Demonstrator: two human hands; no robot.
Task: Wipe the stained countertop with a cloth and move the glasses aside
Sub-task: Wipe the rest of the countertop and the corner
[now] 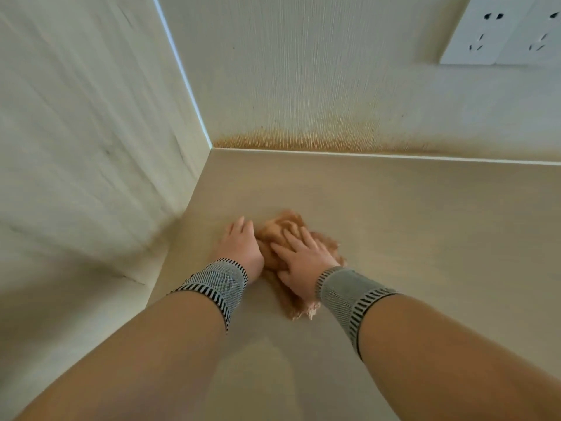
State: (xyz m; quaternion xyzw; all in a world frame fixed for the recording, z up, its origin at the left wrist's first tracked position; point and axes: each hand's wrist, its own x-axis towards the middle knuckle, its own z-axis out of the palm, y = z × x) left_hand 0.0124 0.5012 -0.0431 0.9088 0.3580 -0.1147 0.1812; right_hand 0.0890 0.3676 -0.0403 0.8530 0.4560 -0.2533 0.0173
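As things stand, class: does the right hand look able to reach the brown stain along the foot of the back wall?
Probably yes. The right hand lies flat on the cloth, and only bare countertop separates it from the stain; nothing blocks the way.

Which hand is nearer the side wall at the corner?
Left. The left hand lies beside the cloth, toward the side wall; the right hand presses on the cloth, farther away.

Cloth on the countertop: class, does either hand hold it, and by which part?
The right hand presses flat on the cloth's middle; the left hand touches its left edge. Neither visibly grips it.
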